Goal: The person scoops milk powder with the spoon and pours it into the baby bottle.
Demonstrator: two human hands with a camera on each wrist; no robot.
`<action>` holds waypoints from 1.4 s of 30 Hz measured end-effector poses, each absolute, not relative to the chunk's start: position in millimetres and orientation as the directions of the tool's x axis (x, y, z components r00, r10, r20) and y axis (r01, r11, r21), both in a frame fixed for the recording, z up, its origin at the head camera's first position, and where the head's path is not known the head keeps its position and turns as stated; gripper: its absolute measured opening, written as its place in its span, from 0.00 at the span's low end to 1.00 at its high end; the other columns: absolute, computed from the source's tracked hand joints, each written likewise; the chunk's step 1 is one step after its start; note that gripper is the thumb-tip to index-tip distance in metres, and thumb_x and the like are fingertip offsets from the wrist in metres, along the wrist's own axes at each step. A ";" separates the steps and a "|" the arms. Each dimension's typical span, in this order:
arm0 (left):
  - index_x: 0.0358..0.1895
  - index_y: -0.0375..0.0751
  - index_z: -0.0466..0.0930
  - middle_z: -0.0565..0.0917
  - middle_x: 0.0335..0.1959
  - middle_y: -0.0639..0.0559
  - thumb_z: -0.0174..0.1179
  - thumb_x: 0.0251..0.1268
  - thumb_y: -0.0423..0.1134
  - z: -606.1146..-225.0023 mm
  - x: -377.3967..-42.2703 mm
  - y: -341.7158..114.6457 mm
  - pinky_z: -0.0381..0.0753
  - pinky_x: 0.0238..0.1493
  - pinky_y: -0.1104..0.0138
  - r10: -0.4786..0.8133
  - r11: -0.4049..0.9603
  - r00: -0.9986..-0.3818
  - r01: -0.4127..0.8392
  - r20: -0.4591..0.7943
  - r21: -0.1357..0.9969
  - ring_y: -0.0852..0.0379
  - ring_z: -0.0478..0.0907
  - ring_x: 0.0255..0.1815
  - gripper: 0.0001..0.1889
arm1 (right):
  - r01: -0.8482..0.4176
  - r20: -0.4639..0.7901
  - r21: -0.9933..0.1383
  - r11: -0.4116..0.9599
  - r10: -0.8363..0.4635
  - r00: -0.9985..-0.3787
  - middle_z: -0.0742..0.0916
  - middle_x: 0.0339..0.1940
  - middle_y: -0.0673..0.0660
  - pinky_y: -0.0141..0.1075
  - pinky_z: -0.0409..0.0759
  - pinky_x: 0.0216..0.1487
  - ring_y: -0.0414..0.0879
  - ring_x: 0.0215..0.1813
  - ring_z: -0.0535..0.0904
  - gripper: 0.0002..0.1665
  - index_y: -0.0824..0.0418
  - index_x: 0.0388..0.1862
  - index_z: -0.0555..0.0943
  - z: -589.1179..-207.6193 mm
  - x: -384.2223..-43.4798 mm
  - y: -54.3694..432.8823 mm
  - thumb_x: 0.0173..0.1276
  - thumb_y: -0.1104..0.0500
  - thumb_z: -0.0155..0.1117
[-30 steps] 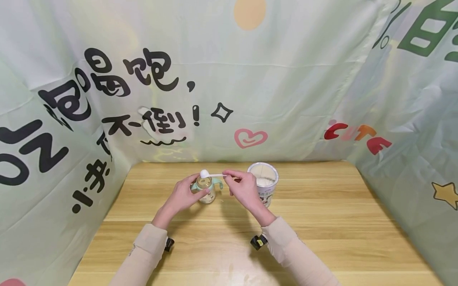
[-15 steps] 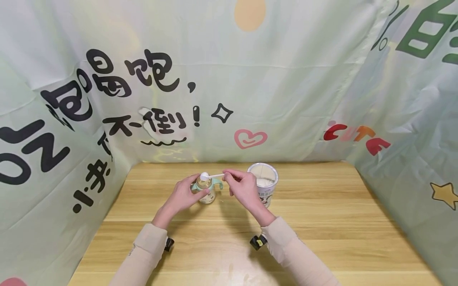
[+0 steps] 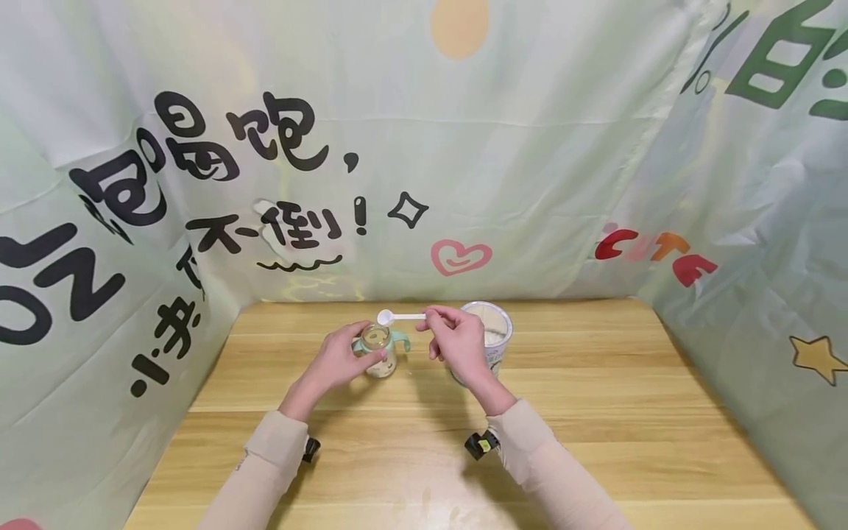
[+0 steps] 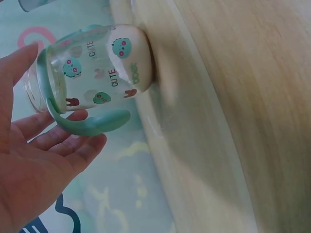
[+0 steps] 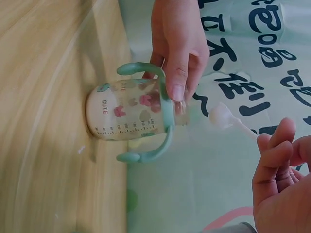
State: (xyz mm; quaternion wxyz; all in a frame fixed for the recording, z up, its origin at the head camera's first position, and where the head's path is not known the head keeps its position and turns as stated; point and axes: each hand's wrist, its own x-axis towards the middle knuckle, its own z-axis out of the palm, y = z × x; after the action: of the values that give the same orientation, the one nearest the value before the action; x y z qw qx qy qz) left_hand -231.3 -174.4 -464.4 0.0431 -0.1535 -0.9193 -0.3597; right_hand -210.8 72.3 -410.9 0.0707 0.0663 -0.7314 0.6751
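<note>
A clear baby bottle (image 3: 382,366) with a mint-green two-handled collar stands uncapped on the table; pale powder lies in its bottom in the left wrist view. My left hand (image 3: 336,358) grips its neck, thumb on the near side. Between the thumb and fingers of my right hand (image 3: 458,343) is the handle of a white measuring scoop (image 5: 221,116). The scoop's bowl hovers just above and to the right of the bottle mouth, apart from it. Behind my right hand stands an open can (image 3: 506,342) of pale powder, partly hidden by that hand.
The wooden table (image 3: 596,412) meets a printed cloth backdrop (image 3: 530,184) at its back edge, and the cloth continues along both sides. Each wrist carries a small black camera, such as the right one (image 3: 478,445).
Half a second ago the scoop's bowl was down at the bottle mouth. Now my right hand has lifted it and shifted right, with the bowl's hollow showing. My left hand keeps its grip.
</note>
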 end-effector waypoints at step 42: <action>0.74 0.36 0.74 0.80 0.71 0.38 0.72 0.66 0.55 -440.3 -250.0 -143.5 0.75 0.74 0.43 0.371 0.668 -0.895 0.442 0.248 0.598 0.36 0.76 0.73 0.39 | -0.128 0.136 -0.990 0.055 0.187 -0.973 0.91 0.28 0.49 0.28 0.76 0.22 0.39 0.16 0.77 0.15 0.69 0.52 0.86 -394.0 -210.0 157.4 0.78 0.59 0.61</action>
State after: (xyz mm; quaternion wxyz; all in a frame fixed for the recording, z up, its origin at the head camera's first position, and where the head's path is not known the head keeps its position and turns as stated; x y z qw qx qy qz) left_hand -250.0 -143.5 -440.3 0.0526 -0.2228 -0.9118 -0.3408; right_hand -210.0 157.4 -394.0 0.1146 -0.0209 -0.7171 0.6871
